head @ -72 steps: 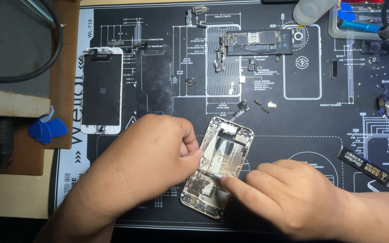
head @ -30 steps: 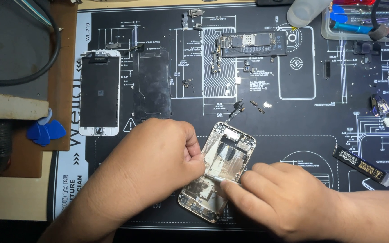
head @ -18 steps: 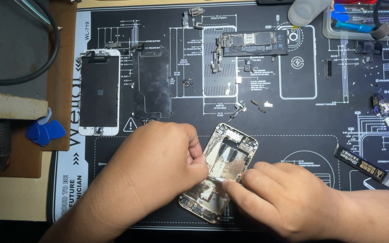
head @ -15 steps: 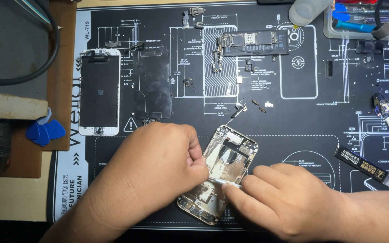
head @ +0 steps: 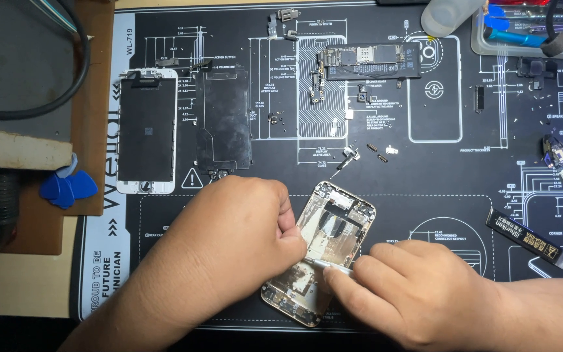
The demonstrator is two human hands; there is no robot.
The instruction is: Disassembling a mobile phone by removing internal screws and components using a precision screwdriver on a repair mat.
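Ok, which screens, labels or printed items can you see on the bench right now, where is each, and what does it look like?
Phone screen assembly: left on the mat, flat, white frame, dark glass.
Metal backing plate: just right of the screen, dark grey rectangle.
Repair mat: under everything, black with white printed outlines.
Labelled stick: right side, tilted, black slim bar with pale print.
Open phone housing: centre bottom, gold-edged, between left hand and right hand.

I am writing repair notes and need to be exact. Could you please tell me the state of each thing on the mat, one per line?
Phone housing: opened, emptied, lying tilted.
Left hand: resting on the housing's left edge.
Right hand: pinching a thin metal tool, tip inside the housing.
Screen assembly: removed, lying flat.
Metal shield plate: removed, beside the screen.
Logic board: removed, lying flat.
Blue picks: off the mat, unused.
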